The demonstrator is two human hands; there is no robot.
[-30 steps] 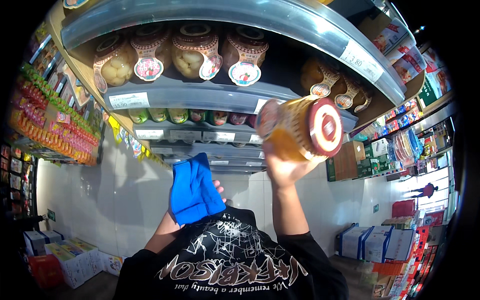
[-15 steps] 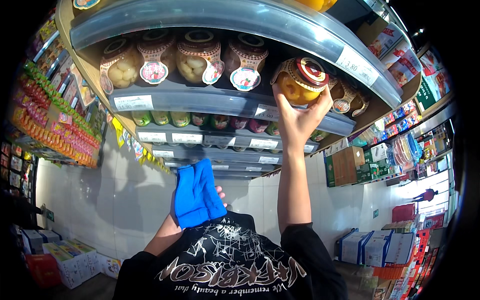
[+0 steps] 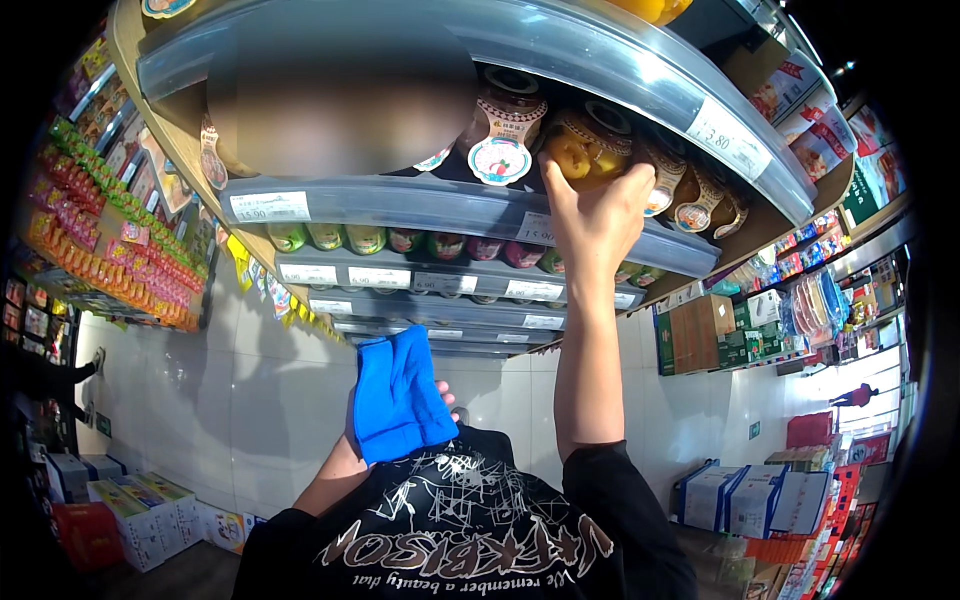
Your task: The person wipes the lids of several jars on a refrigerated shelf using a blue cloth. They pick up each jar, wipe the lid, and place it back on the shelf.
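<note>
On the upper shelf, my right hand is closed around the lower sides of a glass jar of yellow fruit, thumb on the left and fingers on the right. The jar is upright, in the shadow under the shelf above, between other fruit jars. A jar with a pink-and-white label is just left of it. Lower down, in front of my chest, a folded blue cloth lies over my left hand. The cloth hides most of that hand; only fingertips show past its right edge.
Clear plastic shelf edges with price tags run across above and below the jars. A blurred patch covers the shelf's left part. Lower shelves hold small colourful jars. Snack racks are on the left; cartons are on the floor at right.
My right hand has moved the jar back into the shelf, and its lid has gone from tilted toward me to upright. My left hand and the cloth have barely moved.
</note>
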